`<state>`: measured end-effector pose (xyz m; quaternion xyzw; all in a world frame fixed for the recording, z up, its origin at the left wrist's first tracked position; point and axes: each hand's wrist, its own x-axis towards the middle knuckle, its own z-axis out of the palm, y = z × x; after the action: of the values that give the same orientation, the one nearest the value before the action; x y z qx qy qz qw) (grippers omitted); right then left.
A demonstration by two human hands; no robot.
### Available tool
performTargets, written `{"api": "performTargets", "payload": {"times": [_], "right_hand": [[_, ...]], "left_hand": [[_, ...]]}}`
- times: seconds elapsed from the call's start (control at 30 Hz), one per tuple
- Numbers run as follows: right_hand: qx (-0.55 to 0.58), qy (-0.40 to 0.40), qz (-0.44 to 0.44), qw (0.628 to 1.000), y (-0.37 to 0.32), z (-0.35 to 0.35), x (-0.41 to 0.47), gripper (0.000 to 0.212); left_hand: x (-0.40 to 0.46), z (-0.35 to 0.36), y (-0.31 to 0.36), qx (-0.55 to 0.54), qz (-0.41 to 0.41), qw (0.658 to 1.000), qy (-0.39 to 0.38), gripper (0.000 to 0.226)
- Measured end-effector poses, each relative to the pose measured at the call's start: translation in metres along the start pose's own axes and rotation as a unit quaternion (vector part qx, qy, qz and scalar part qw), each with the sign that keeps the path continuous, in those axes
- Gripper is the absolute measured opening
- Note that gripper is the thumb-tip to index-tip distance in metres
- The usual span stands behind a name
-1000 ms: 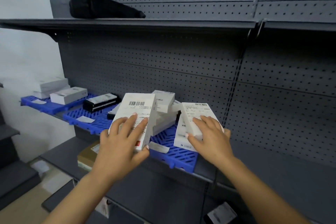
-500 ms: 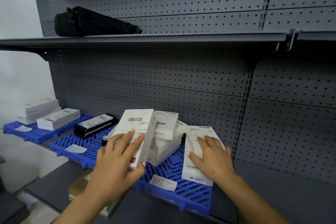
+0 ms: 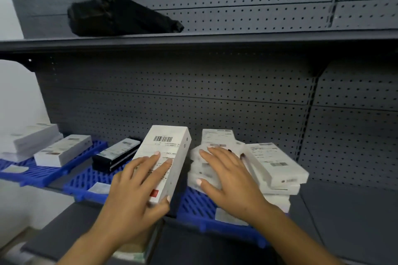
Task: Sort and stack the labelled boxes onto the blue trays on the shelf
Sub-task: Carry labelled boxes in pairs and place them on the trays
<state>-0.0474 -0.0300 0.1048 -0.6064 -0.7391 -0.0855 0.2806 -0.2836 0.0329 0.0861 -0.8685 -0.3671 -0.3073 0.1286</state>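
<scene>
My left hand (image 3: pixel 137 187) holds a tall white labelled box (image 3: pixel 170 153) with a barcode, tilted up above the middle blue tray (image 3: pixel 86 180); fingers lie on its face and the thumb hooks its lower edge. My right hand (image 3: pixel 230 178) lies with spread fingers on a leaning pile of white boxes (image 3: pixel 217 142) on the right blue tray (image 3: pixel 198 204). To the right of that hand, a stack of white labelled boxes (image 3: pixel 277 165) sits on the same tray. A black box (image 3: pixel 116 155) lies on the middle tray.
The left blue tray (image 3: pixel 32 174) carries white boxes (image 3: pixel 62 150). A black bag (image 3: pixel 120 15) lies on the upper shelf. Paper labels (image 3: pixel 99 187) lie on the trays. Grey bare shelf (image 3: pixel 349 211) extends to the right; a brown carton (image 3: pixel 133 249) sits below.
My right hand has left the box it set down at the right and moved left onto the leaning pile. The left hand still holds the barcode box. The view has tilted up.
</scene>
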Motion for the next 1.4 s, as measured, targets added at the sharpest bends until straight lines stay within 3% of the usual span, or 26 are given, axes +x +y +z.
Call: {"api": "performTargets", "payload": {"times": [0.37, 0.57, 1.03, 1.4], "right_hand": [[0.056, -0.061, -0.060, 0.995, -0.138, 0.105, 0.057, 0.071], [0.112, -0.077, -0.099, 0.986, -0.181, 0.151, 0.101, 0.073], [0.078, -0.099, -0.141, 0.982, -0.203, 0.242, 0.238, 0.075], [0.038, -0.095, -0.085, 0.991, -0.191, 0.286, 0.297, 0.067]], "left_hand": [[-0.071, -0.038, -0.123, 0.014, -0.031, 0.999, -0.011, 0.072], [-0.089, -0.049, -0.182, 0.035, -0.053, 0.998, -0.015, 0.070], [-0.053, -0.020, -0.327, 0.055, -0.093, 0.994, -0.035, 0.069], [-0.015, 0.017, -0.444, 0.022, -0.137, 0.983, -0.118, 0.075]]}}
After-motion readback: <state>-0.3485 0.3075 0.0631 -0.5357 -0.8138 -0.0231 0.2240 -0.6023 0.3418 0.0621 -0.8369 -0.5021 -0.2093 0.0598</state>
